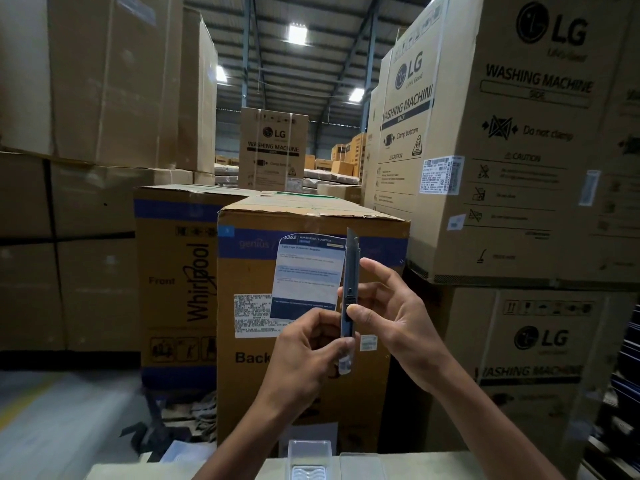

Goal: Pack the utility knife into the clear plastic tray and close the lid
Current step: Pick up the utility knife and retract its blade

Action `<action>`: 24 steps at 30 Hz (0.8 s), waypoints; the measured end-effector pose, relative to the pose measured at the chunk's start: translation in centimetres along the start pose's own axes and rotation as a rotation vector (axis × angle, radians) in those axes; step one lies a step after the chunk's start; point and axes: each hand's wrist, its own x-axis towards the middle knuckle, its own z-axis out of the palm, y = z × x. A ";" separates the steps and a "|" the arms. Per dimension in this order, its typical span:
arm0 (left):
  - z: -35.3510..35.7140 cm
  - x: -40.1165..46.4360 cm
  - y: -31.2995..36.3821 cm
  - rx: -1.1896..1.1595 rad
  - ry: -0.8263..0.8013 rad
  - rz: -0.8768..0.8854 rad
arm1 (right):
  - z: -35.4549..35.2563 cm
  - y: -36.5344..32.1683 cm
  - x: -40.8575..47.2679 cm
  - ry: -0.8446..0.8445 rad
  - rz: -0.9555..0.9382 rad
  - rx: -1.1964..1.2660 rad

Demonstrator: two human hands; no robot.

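Utility knife [349,296] held upright at centre frame, blade tip extended and pointing to the top of the frame. Left hand [304,358] pinches the lower end of the handle, fingers curled around it. Right hand [391,317] steadies the middle of the body: thumb tip pressed on the side near the slider, other fingers loosely spread behind. Both hands grasp the knife; neither is free.

Clear plastic tray [308,460] sits at the bottom edge of the frame on a pale work surface [450,467], well below the knife and apart from it. A flat clear panel just right of the tray looks like the opened lid [362,464]; cannot tell whether it is hinged to the tray. Tray appears empty; packing not begun.

Behind the hands: brown carton [311,258] with a blue-and-white label [308,275], more stacked appliance cartons [502,133] to either side.

Risks, as judged:
- Blade appears exposed. If seated in the tray this way, the tip could foul the moulded recess or score the plastic, and the lid might not shut flush.
- Right thumb lies close to the slider and in line with the blade; a slip while retracting could bring a finger onto the edge.
- The tray lies almost out of sight at the frame's lower edge, so lowering the knife without looking down could miss the recess.
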 end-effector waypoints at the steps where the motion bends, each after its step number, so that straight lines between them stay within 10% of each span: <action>1: -0.1 0.1 0.2 -0.022 -0.005 0.007 | 0.1 0.0 -0.1 -0.007 0.007 0.009; 17: -0.1 1.8 1.7 -0.163 0.092 -0.045 | 1.0 -0.3 -1.1 -0.017 0.056 0.027; 24: 0.2 1.8 0.0 -0.168 0.168 -0.114 | 2.4 0.8 -2.5 0.156 -0.077 -0.339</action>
